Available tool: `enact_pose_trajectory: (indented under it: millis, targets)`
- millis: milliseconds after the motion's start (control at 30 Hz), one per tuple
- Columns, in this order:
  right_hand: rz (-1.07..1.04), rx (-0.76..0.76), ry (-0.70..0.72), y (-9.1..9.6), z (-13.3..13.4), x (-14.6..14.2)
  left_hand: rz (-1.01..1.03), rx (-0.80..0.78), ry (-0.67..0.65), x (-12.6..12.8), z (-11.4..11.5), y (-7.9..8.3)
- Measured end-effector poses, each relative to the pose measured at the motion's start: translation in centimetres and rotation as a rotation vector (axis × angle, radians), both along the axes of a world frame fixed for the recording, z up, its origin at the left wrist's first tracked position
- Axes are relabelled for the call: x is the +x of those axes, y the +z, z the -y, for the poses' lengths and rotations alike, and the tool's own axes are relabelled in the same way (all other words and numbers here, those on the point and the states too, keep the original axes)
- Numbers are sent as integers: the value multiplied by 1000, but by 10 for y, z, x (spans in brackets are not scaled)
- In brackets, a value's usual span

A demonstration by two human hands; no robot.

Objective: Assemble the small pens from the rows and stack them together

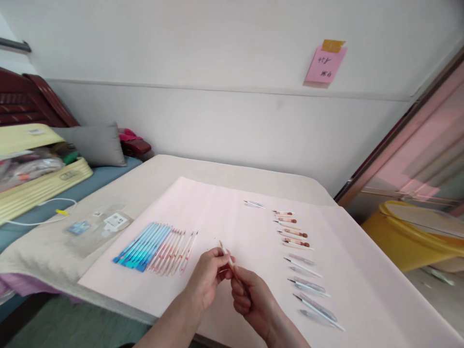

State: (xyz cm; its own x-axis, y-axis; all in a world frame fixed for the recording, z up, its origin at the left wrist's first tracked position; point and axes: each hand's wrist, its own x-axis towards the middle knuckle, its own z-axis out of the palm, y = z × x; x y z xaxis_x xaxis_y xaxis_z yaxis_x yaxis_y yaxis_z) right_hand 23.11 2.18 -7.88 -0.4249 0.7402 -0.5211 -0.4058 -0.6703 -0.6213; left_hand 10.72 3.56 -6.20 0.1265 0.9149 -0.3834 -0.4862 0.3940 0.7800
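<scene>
Over the near part of the pale pink sheet (213,208), my two hands meet on one slim pen (226,253). The fingers of my left hand (208,270) pinch its light front part, with the tip pointing up and away. My right hand (253,292) is wrapped around the rear of the same pen, so much of its barrel is hidden. To the left lies a tight row of blue pens (150,244), followed by pens with pinkish clear barrels (177,251). Right of my hands, brown figured pen parts (295,233) and greyish pen parts (311,286) lie beside thin dark-tipped refills (308,268).
A separate refill and barrel (254,204) lie farther back. Clear plastic packaging (97,227) rests on the cloth at left, near a yellow case (47,181) and a grey pillow (92,145). A yellow bin (402,237) stands at right. A pink note (325,65) is taped to the wall.
</scene>
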Motion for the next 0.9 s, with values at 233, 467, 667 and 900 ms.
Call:
enact_pose_trajectory:
  millis: [233,467,667,900]
  targets:
    - [222,210,-13,1,2,2,-60,-62,139,-12,-7,3]
    - [306,312,82,3,3,0,-53,-70,180,-14,-8,4]
    - [265,302,104,3,4,-2,-40,-77,160,-11,-7,4]
    - [233,259,76,0,4,-1,-40,-77,145,-11,-7,2]
